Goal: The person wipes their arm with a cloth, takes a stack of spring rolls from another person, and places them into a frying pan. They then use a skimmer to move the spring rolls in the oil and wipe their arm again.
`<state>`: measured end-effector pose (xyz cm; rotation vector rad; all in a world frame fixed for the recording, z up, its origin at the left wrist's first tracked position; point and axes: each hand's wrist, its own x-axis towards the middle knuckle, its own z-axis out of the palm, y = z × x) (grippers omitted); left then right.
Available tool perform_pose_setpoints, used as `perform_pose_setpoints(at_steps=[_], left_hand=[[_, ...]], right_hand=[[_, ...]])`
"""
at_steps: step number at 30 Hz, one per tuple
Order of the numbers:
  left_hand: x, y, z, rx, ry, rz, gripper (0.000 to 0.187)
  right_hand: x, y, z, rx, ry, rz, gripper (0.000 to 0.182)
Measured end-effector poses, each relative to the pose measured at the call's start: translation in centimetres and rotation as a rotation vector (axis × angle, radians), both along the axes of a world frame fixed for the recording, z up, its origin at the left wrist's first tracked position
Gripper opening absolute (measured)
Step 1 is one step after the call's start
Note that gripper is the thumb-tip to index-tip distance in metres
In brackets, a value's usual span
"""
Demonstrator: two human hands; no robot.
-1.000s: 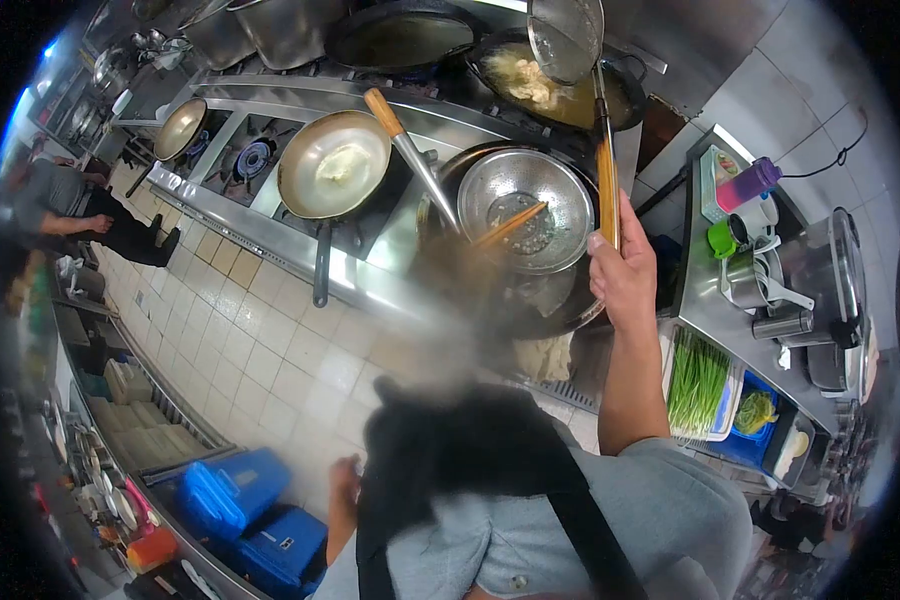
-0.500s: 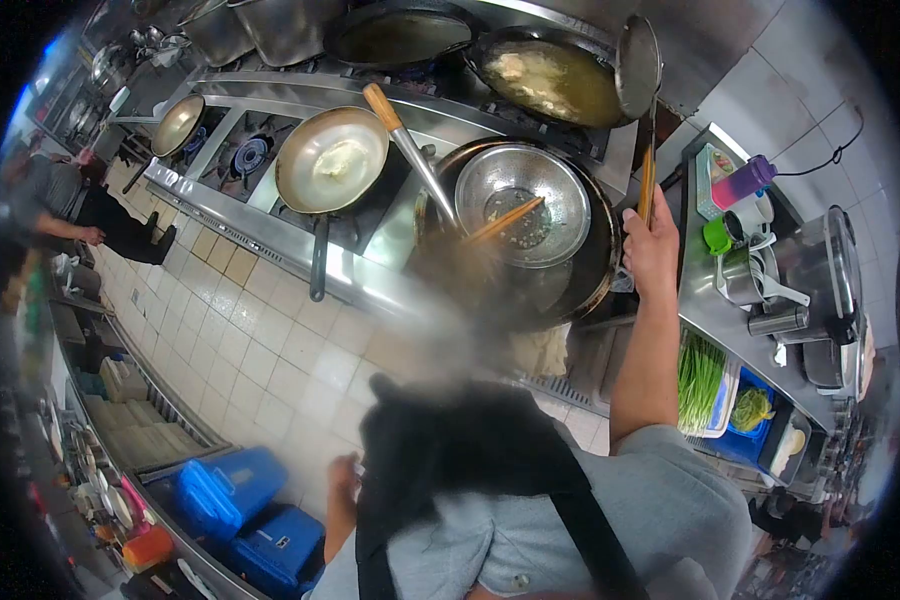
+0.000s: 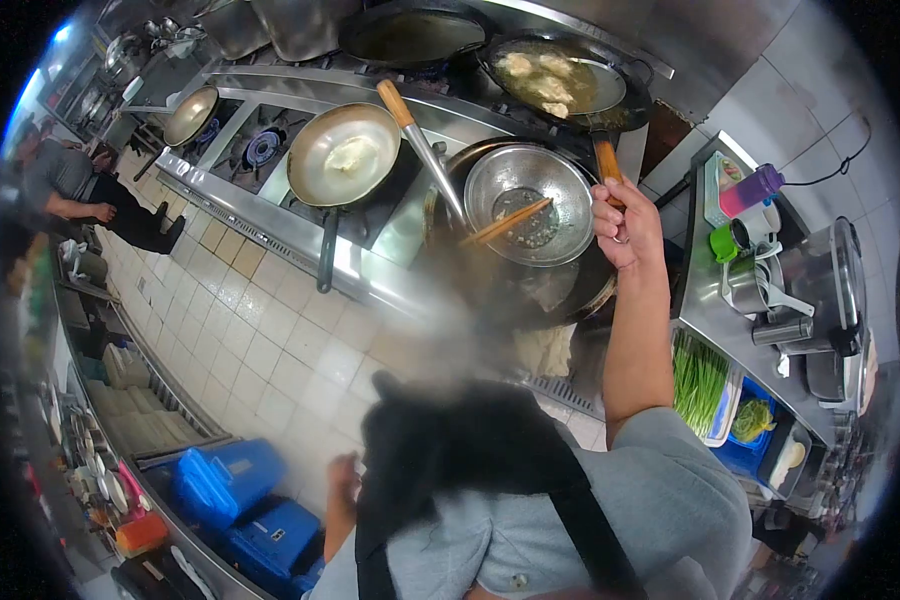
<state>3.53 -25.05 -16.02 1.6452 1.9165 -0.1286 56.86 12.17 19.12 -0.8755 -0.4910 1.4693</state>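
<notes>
My right hand [image 3: 630, 222] grips the wooden handle of a skimmer [image 3: 602, 86]. The skimmer's round head lies in the oil at the right side of a dark wok [image 3: 638, 118] at the back of the stove. Several pale battered pieces [image 3: 553, 88] float in that oil, left of the skimmer head. Nearer to me, a perforated metal strainer bowl [image 3: 575, 215] with wooden chopsticks [image 3: 510, 219] in it rests over a large dark wok. Low beside my apron hangs my left hand [image 3: 344, 484], small and blurred; its fingers do not show clearly.
A wooden-handled metal tool [image 3: 417, 140] leans by the strainer bowl. Left of it, a pan [image 3: 315, 165] holds something pale. The right counter [image 3: 705, 290] carries a purple bottle [image 3: 752, 190] and cups. Another person [image 3: 100, 195] stands far left. Blue bins [image 3: 232, 478] stand lower left.
My right hand has moved slightly left, lowering the skimmer from upright at the wok's right edge into the oil. The battered pieces now look more separated.
</notes>
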Motion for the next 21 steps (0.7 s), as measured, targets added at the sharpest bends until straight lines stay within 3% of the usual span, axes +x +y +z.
perform_pose_setpoints(at_steps=[4, 6, 10, 12, 13, 15, 16, 18, 19, 21], left_hand=[[0.2, -0.6, 0.3, -0.076, -0.010, 0.050, 0.050], [-0.2, -0.7, -0.5, -0.186, -0.132, 0.246, 0.056], [0.2, -1.0, -0.4, -0.009, -0.158, 0.249, 0.041], [2.5, 1.8, 4.7, -0.233, -0.425, 0.756, 0.028], [1.9, 1.3, 3.6, -0.237, -0.424, 0.756, 0.028], [1.0, 1.1, 2.0, -0.055, -0.370, 0.385, 0.029], [0.9, 0.9, 1.7, -0.057, -0.369, 0.384, 0.029], [1.7, 1.3, 2.7, -0.116, -0.447, 0.668, 0.027], [1.2, 0.8, 1.6, -0.118, -0.447, 0.668, 0.027], [0.6, 0.4, 0.9, 0.322, -0.182, 0.039, 0.024]], right_hand=[[0.2, 0.1, 0.1, 0.045, 0.071, 0.057, 0.013], [-0.1, -0.2, 0.2, 0.058, 0.069, 0.072, 0.013], [-0.9, -1.0, 0.7, 0.083, -0.085, 0.045, 0.022], [-1.2, -1.5, 0.9, 0.085, -0.131, 0.041, 0.026], [-1.3, -1.7, 1.0, 0.086, -0.179, 0.040, 0.033], [-1.6, -2.0, 1.2, 0.087, -0.227, 0.037, 0.041], [-1.7, -2.2, 1.3, 0.085, -0.291, 0.024, 0.046], [-2.0, -2.5, 1.5, 0.082, -0.357, 0.011, 0.051], [-2.2, -2.7, 1.7, 0.077, -0.390, 0.008, 0.055], [-2.3, -2.8, 1.6, 0.070, -0.422, 0.007, 0.059]])
